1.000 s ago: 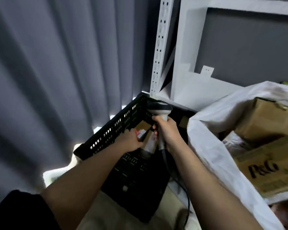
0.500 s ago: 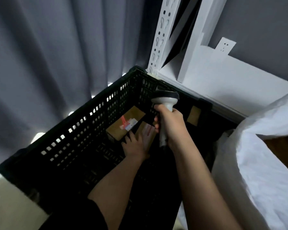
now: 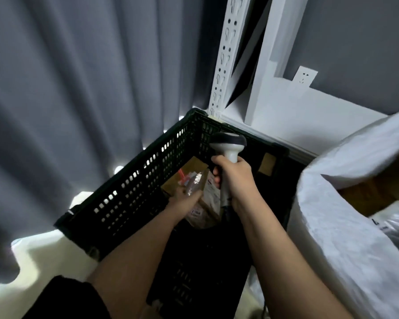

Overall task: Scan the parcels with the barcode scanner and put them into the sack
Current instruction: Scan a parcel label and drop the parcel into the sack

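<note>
My right hand [image 3: 234, 178] grips the white barcode scanner [image 3: 228, 148] upright over the black slotted crate [image 3: 134, 192], its dark head pointing away from me. My left hand [image 3: 184, 196] holds a small brown parcel [image 3: 205, 203] wrapped in shiny film, tilted up inside the crate just below the scanner. Another flat brown parcel [image 3: 191, 166] with a red and white label lies on the crate floor behind it. The white sack [image 3: 346, 226] stands open at the right, with cardboard boxes [image 3: 373, 192] inside.
Grey curtains [image 3: 78, 100] hang at the left behind the crate. A white perforated shelf post [image 3: 224, 65] and white frame stand at the back, against a grey wall with a socket [image 3: 305, 77]. A small brown tag [image 3: 267, 163] sits on the crate's far wall.
My left hand has lifted a film-wrapped parcel off the crate floor and tilted it up under the scanner. The view has swung slightly, bringing more of the sack into sight.
</note>
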### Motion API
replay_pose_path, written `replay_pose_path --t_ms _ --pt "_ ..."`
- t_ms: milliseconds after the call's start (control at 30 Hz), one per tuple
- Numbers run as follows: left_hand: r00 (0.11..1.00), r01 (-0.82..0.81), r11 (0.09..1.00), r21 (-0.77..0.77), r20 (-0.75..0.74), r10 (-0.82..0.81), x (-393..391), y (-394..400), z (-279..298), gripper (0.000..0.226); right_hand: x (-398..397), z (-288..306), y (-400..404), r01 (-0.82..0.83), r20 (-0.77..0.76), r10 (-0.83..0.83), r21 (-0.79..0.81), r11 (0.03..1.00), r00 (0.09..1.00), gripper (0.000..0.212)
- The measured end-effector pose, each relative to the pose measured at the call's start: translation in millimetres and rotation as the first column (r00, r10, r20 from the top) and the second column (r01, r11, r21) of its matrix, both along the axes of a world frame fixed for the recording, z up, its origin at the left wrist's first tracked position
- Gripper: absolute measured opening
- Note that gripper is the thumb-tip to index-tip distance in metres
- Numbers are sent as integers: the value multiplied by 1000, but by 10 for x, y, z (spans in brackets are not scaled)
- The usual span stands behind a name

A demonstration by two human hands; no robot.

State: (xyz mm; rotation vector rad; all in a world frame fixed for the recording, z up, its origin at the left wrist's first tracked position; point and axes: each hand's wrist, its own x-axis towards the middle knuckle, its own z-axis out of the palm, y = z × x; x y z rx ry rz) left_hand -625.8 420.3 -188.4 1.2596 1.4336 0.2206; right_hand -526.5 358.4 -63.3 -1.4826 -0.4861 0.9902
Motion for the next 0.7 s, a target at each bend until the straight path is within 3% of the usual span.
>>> replay_pose_path --t_ms 67,167,267,333,433,467,600,667,700 --pt "981 -79 994 -79 169 92 -235 -125 347 74 -102 211 -158 -32 -28 33 31 999 999 13" --pt "951 -112 982 -151 271 150 -629 -460 909 48 -256 557 -466 -79 -14 81 81 994 997 16" --pt "899 -194 955 -226 348 265 -971 -775 1312 51 -433 889 -838 -68 52 61 144 987 997 16" --pt "849 -237 942 -237 420 319 -1142 -1033 1621 46 -546 1073 -1120 -54 113 34 179 982 993 17" --pt "795 -222 961 -167 539 277 -1302 -1422 1859 33 -680 1174 -1509 0 141 -35 239 971 989 14" --pt "771 -210 969 -128 588 245 -1333 -1536 1903 40 -709 1191 -1632 25 103 -56 284 959 993 16" --pt "669 -147 985 -85 725 163 -1451 -1717 1795 113 -759 1148 -2011 63 -49 -48 366 929 998 20" --pt "647 -140 989 -54 751 133 -1481 -1720 1785 126 -775 1162 -2139 38 -87 -5 375 926 996 15" --pt "644 -140 989 -40 755 122 -1473 -1717 1778 121 -789 1172 -2186 11 -83 21 369 929 996 12"
